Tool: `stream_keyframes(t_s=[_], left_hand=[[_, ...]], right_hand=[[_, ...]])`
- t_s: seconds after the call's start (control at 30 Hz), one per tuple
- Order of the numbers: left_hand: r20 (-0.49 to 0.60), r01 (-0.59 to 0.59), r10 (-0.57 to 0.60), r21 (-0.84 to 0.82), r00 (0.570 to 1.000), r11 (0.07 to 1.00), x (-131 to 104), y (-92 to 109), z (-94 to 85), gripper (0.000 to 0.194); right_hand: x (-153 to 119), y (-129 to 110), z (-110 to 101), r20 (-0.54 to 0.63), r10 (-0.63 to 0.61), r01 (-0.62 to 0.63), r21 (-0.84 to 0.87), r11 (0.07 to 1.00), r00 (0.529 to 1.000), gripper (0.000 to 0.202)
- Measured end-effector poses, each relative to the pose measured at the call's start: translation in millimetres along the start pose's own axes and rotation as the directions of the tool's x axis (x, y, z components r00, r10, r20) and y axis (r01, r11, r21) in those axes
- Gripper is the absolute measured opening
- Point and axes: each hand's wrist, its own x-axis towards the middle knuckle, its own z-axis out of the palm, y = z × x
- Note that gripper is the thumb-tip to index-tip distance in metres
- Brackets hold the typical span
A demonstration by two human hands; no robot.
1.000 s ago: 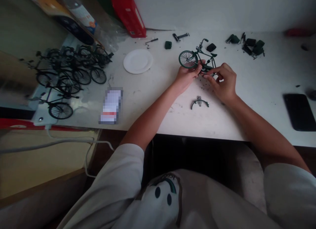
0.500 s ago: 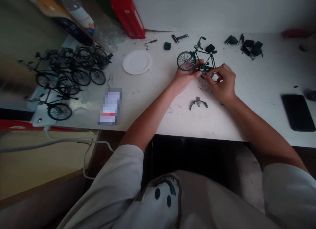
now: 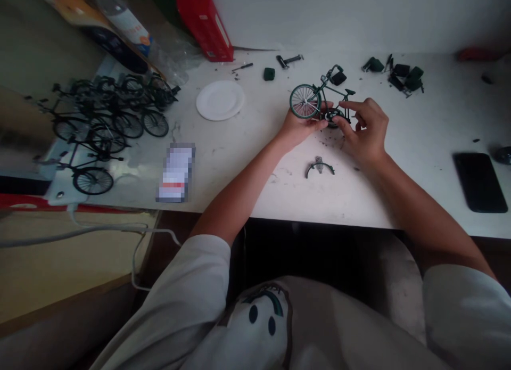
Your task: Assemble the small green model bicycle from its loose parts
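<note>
A small green model bicycle is held just over the white table, its front wheel to the left. My left hand grips its lower frame from below, with the thumb near the crank. At the rear of the frame, my right hand has thumb and forefinger around the chain and rear part; whether a loose piece is between them I cannot tell. A curved green mudguard with a silver wire rack lies on the table in front of the hands. Small dark bits are scattered under the bicycle.
Several finished model bicycles stand on the left. A white plate, a thin screwdriver, a green block and black parts lie behind. More green parts sit back right. Phones lie at both sides.
The bicycle has turned and tilted a little, its front wheel shifting slightly right. My right hand has moved slightly right, its fingers spread wider around the rear of the frame.
</note>
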Motion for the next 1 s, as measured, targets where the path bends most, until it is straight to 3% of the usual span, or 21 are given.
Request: stream_keyframes(t_s=[0.1,0.53,0.83,1.0], left_hand=[[0.003,-0.018,0.019,-0.057,1.000,0.998,-2,2,1.3,0.048],[-0.098,0.166,-0.173,-0.073,0.980,0.983,-10,36,22.3,0.041],[-0.105,0.022,-0.024,-0.029,0.994,0.999,-6,33,19.0,0.033],[-0.143,0.071,-0.077,-0.045,0.987,0.996,-9,40,25.1,0.029]], right_hand=[[0,1,1,0.018,0.005,-0.006,0.007,1.000,1.000,0.057],[0,-15,-1,-0.058,-0.046,0.047,0.016,0.999,0.997,0.057],[-1,-19,-6,0.031,0.084,-0.083,-0.031,0.996,0.996,0.063],[-1,-19,-8,0.065,0.074,-0.075,0.009,0.997,0.995,0.063]])
